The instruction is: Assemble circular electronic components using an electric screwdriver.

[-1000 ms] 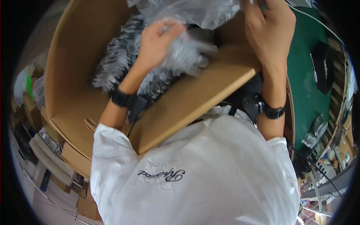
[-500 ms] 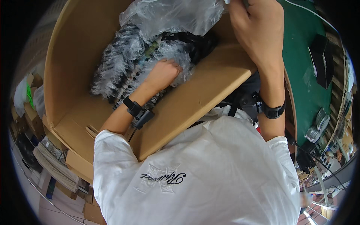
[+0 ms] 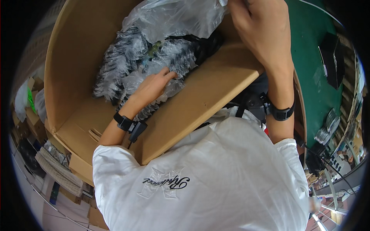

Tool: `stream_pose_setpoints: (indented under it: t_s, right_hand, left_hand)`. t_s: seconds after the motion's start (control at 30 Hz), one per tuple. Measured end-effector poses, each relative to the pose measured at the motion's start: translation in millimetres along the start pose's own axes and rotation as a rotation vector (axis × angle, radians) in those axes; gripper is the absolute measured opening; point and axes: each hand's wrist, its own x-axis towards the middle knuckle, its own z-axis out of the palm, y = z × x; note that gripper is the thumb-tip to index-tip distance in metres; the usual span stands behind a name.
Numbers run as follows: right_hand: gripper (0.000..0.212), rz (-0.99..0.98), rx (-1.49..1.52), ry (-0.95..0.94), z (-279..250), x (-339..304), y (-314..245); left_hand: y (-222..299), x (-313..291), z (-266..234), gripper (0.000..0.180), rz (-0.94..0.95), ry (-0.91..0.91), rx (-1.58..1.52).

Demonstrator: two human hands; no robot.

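Inside a large cardboard box [image 3: 73, 57], several items in crinkled clear plastic wrapping [image 3: 123, 57] lie in a heap. My left hand [image 3: 153, 85] reaches in over the near part of this heap, its fingers partly stretched and apart against the wrapping. Whether any film is caught beneath those fingers is hidden. At the top right my right hand [image 3: 264, 29] is closed on the edge of a big clear plastic bag [image 3: 173, 19], which is drawn up above the wrapped items. Black items [image 3: 210, 45] show beside the heap, near the box's right side.
The box's near flap [image 3: 204, 104] slants between my body and the contents. To the right is a green tabletop [image 3: 308, 50] with a black open box [image 3: 332, 61] and coiled silvery wire [image 3: 329, 123]. Cartons and bags [image 3: 36, 123] crowd the far left.
My left hand has drawn back toward the lower left, and its curled fingers have loosened. Film near it now bulges up. My right hand, still on the bag, has shifted slightly left.
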Motion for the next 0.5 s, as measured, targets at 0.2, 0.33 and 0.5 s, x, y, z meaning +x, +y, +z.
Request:
stream_pose_setpoints:
  t_s: [0.2, 0.33, 0.5]
  right_hand:
    - [0.031, -0.062, 0.017, 0.003, 3, 2, 1]
    - [0.032, -0.081, 0.004, 0.015, 2, 1, 1]
    - [0.032, -0.078, -0.001, 0.041, 5, 0, 5]
  left_hand:
    - [16, 47, 19, 0.043, 0.012, 0.059, 0.184]
    - [-5, 72, 34, 0.038, 0.163, 0.123, 0.287]
    - [-16, 77, 39, 0.027, 0.223, 0.018, 0.326]
